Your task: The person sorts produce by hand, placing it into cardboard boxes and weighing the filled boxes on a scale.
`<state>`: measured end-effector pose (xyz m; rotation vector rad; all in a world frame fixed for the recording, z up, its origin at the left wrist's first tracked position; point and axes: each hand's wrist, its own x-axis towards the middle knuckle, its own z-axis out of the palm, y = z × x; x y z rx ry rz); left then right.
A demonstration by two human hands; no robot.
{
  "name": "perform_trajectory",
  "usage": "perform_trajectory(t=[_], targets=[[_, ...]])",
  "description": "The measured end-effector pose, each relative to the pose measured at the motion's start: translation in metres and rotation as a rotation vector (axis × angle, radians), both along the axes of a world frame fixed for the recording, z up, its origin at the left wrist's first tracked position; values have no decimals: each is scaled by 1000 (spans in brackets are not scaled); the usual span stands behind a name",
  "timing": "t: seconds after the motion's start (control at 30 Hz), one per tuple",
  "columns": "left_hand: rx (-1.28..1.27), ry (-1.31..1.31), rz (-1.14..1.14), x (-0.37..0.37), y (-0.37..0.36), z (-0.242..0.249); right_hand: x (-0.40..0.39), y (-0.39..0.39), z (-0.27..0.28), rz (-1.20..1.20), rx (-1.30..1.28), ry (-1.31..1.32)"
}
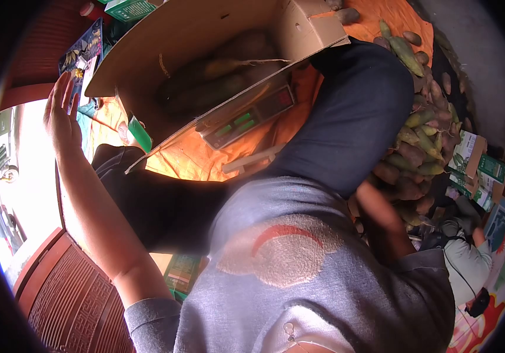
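Note:
My left hand (63,120) is raised at the left, fingers stretched out and holding nothing, a little away from the cardboard box. My right hand (363,197) reaches down beside my right thigh, its fingers hidden, close to a heap of sweet potatoes (411,156), some reddish brown, some greenish yellow. The open cardboard box (299,26) stands in front of me and holds several long sweet potatoes (205,73) in shadow. Below the box's near edge shows a digital scale (246,120) with a lit green display.
An orange sheet (193,162) lies under the scale. Green-and-white cartons (467,156) stand at the right. Another person (464,259) is behind the heap. A carved red-brown wooden chair (76,300) is at lower left. Another green carton (182,273) sits under my left arm.

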<state>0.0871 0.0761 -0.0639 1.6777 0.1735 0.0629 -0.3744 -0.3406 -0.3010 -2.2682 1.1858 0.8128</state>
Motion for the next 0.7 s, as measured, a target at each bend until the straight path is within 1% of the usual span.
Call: perform_trajectory(t=[0.2,0.27,0.3,0.4,0.53,0.6,0.63,0.67,0.7], targets=[[-26,-14,-51,5,11,-7,-11,-2,1,52,22,38],[-69,-1,-14,6,8,-6,-21,-3,2,90,41,75],[-50,17,-19,7,8,-5,-27,-2,3,109,61,96],[-72,19,-84,19,25,-13,-50,2,8,192,146,197],[-30,73,-61,13,16,-6,-83,10,27,297,305,350],[-26,125,-41,9,14,-3,-107,13,20,335,367,409],[-9,126,-34,6,12,-2,-118,13,9,390,416,453],[7,126,-27,4,10,-2,-135,13,6,317,356,390],[11,136,-31,5,12,-3,-133,15,25,246,290,326]])
